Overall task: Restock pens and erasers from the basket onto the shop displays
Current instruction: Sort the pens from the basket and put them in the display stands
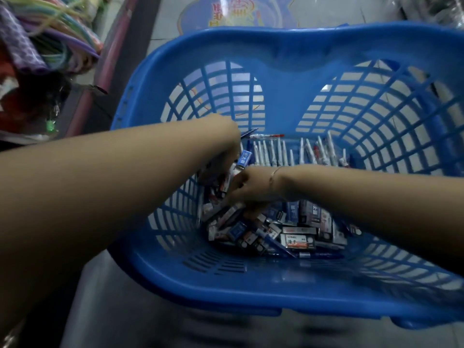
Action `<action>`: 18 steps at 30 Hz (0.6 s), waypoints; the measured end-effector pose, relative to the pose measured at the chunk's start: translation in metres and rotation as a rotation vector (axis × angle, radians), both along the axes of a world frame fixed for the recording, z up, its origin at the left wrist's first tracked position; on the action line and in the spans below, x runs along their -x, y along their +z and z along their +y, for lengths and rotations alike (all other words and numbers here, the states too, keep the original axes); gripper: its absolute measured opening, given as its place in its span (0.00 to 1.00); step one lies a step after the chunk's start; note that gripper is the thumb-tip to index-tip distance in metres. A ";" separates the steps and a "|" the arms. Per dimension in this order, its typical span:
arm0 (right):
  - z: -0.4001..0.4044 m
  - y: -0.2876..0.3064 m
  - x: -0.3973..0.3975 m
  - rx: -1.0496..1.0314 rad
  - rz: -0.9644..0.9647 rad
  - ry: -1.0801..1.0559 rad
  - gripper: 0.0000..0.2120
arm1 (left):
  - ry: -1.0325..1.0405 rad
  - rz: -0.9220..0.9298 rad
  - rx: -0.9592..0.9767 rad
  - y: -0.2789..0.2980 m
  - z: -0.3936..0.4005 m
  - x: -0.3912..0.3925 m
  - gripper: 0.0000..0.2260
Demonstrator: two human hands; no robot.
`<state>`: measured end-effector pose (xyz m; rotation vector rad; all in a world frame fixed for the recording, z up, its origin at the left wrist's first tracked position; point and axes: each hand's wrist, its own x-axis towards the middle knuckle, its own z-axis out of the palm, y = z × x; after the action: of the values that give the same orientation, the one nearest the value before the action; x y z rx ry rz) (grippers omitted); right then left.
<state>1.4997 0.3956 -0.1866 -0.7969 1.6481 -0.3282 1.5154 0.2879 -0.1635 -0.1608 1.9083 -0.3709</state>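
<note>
Basket (288,54): blue plastic, lattice walls; both forearms reach down into it from the near rim.
Left hand (221,162): low in the basket's left part, fingers curled down round several small boxed erasers (244,158); one blue-and-white box stands up just beyond its knuckles; judged to be holding a gathered handful so the other hand can add to it.
Right hand (247,188): just beside the left hand, nearly touching it; fingers bent down into the pile; appears to pinch a small box, though blur and the fingers themselves hide the contact, so the grasp cannot be told for sure; thin bracelet (272,178) at the wrist.
Eraser pile (288,234): loose heap of blue, white and black boxes on the basket floor, below and to the right of the right hand; lying at all angles.
Pens (288,153): white-barrelled, some with red parts; beyond both hands, against the far wall, mostly side by side with tips upward; one red-capped pen (267,135) lies across their tops.
Task position: judged early in a picking-up step; stock remains in the basket; no display shelf identifiable in view.
Surroundings: pastel-coloured hoops (62,38) far to the left of the left arm, outside the basket.
</note>
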 end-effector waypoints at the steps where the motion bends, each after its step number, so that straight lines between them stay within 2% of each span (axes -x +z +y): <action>1: 0.002 0.001 0.012 0.015 0.057 0.000 0.11 | -0.010 -0.003 0.009 0.000 0.000 -0.002 0.13; 3: 0.010 0.009 0.040 0.030 0.278 0.088 0.11 | -0.020 0.023 0.018 0.000 0.001 -0.001 0.20; 5: 0.024 0.015 0.060 -0.037 0.480 0.282 0.17 | -0.033 0.151 -0.024 -0.003 0.008 0.001 0.21; 8: 0.043 0.011 0.058 -0.133 0.601 0.585 0.28 | 0.054 0.361 -0.328 -0.017 0.033 0.007 0.18; 11: 0.052 0.000 0.044 -0.105 0.607 0.755 0.24 | 0.124 0.385 -0.601 -0.030 0.060 0.002 0.17; 14: 0.052 -0.007 0.038 -0.167 0.631 0.831 0.27 | 0.051 0.411 -0.595 -0.040 0.067 -0.007 0.25; 15: 0.052 -0.008 0.038 -0.195 0.644 0.850 0.30 | 0.023 0.403 -0.564 -0.041 0.065 -0.007 0.24; 18: 0.048 -0.009 0.036 -0.247 0.665 0.931 0.33 | -0.062 0.306 -0.488 -0.042 0.061 -0.003 0.11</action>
<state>1.4632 0.4431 -0.1957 -1.4650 1.6496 0.8569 1.5186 0.3487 -0.2056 0.1762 2.2505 0.0930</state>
